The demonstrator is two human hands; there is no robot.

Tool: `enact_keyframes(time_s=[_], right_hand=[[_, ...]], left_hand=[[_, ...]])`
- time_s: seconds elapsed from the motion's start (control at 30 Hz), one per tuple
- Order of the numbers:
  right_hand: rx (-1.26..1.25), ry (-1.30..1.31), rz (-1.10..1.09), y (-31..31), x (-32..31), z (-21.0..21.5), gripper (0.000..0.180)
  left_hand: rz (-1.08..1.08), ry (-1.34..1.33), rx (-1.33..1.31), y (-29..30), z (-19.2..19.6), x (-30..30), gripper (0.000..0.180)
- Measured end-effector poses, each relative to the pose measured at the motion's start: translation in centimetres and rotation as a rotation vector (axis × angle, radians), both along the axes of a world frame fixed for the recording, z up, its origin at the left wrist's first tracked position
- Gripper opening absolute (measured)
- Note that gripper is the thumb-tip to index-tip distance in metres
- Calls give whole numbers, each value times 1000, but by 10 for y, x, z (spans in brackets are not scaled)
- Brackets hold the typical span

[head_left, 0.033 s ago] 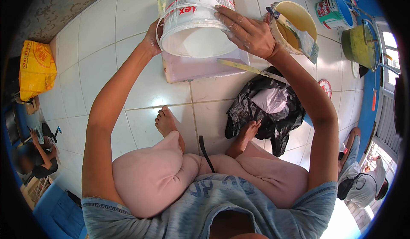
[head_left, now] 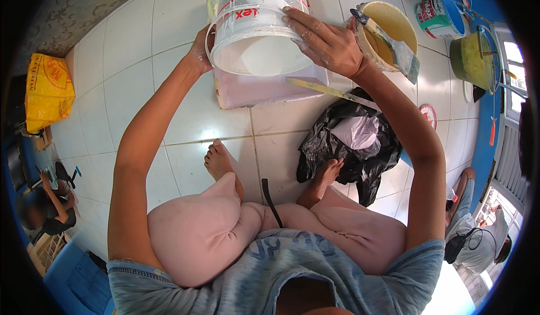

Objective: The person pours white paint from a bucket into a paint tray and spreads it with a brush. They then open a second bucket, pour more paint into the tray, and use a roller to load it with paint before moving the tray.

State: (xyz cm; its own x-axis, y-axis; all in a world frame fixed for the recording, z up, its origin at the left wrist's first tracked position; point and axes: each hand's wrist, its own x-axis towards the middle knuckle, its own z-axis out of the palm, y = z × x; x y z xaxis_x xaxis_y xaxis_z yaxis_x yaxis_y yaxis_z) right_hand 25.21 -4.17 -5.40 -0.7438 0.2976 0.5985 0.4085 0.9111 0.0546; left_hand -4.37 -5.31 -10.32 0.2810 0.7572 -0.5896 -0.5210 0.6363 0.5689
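Observation:
A white paint bucket [head_left: 239, 22] with red print lies tilted, its mouth toward me and white inside. My left hand [head_left: 201, 50] is closed on its left side by the wire handle, fingers mostly hidden behind it. Across the bucket's right side rests my right hand [head_left: 332, 42], gripping it, its fingers smudged white. Below the mouth sits a pale lilac paint tray [head_left: 247, 94]. A paint-stained yellow stick [head_left: 332, 91] crosses the tray's right edge.
A paintbrush [head_left: 388, 45] lies across a yellowish bucket [head_left: 413, 25] at right. A black plastic bag [head_left: 320, 146] is by my right foot. More paint cans [head_left: 436, 17] and a green bucket [head_left: 469, 62] stand far right. People sit at both sides; a yellow bag [head_left: 50, 90] is left.

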Motion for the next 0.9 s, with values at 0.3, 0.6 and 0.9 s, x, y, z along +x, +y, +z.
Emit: enact_keyframes(time_s=[0.3, 0.6, 0.9], right_hand=[[50, 37, 11, 2, 1, -4, 50], [55, 32, 6, 1, 1, -5, 50], [-22, -66, -18, -5, 4, 0, 57]], left_hand=[[-21, -55, -6, 3, -3, -1, 43], [-22, 47, 27, 0, 5, 9, 46], [-34, -33, 38, 1, -1, 1, 45]])
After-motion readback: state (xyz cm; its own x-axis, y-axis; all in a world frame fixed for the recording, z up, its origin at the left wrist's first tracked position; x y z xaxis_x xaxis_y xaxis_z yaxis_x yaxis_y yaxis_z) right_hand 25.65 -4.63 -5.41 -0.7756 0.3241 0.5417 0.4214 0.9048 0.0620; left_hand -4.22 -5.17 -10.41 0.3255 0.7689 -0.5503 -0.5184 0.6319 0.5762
